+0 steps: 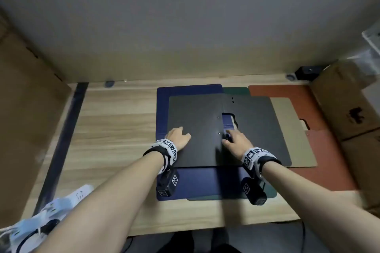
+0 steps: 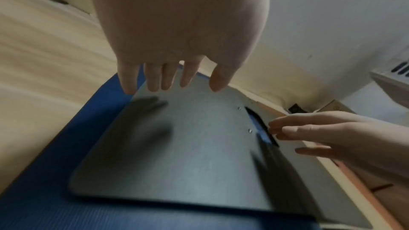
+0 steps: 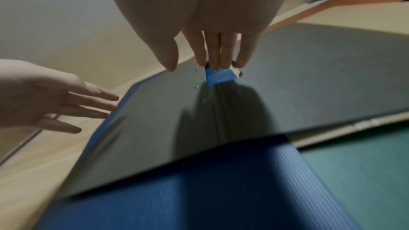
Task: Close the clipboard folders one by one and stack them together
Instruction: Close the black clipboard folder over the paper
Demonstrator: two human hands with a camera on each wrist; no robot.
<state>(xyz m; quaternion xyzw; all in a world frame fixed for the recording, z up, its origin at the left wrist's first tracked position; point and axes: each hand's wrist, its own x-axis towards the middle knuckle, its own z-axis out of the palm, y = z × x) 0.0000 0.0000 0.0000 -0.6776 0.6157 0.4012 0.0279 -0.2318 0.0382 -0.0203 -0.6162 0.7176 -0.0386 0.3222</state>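
A black clipboard folder (image 1: 197,129) lies open and flat on top of an overlapping pile. Under it are a blue folder (image 1: 197,181), a green folder (image 1: 236,90), a tan folder (image 1: 292,129) and a red folder (image 1: 287,91). My left hand (image 1: 177,135) is over the black folder's left half near its left edge, fingers (image 2: 168,80) straight and spread, casting a shadow on the cover. My right hand (image 1: 233,137) reaches to the spine, where straight fingertips (image 3: 217,60) meet the notch and blue shows through the cut-out (image 3: 219,76). Neither hand holds anything.
The wooden table (image 1: 115,129) has bare wood to the left of the pile. Cardboard boxes (image 1: 349,109) stand against the right side, with a cardboard sheet (image 1: 24,109) on the left. A white power strip (image 1: 67,197) with cables lies at the front left corner.
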